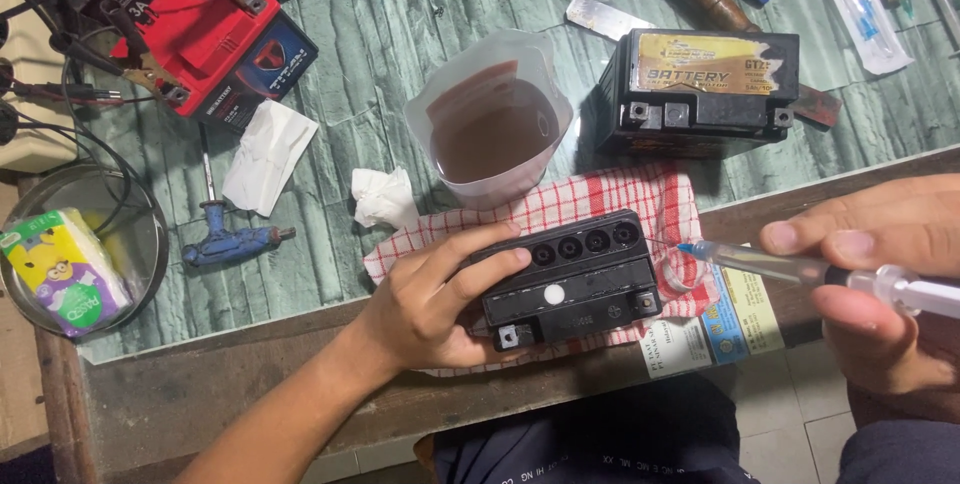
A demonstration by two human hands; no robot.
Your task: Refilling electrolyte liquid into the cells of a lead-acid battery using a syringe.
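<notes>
Right hand (880, 284) pinches a syringe (800, 269) between thumb and fingers, needle tip just beside the battery (570, 279). Left hand (435, 304) grips that black battery's left end, fingers curled over its top, near four open round holes. It lies on a red checked cloth (610, 199) at the table edge. Behind stands a cup (490, 129) of brown liquid, beside a second battery (700, 89).

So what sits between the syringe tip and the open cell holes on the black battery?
Head view: nothing solid. Only a short stretch of the red-checked cloth lies under the gap between the syringe tip and the black battery, which the left hand grips.
</notes>
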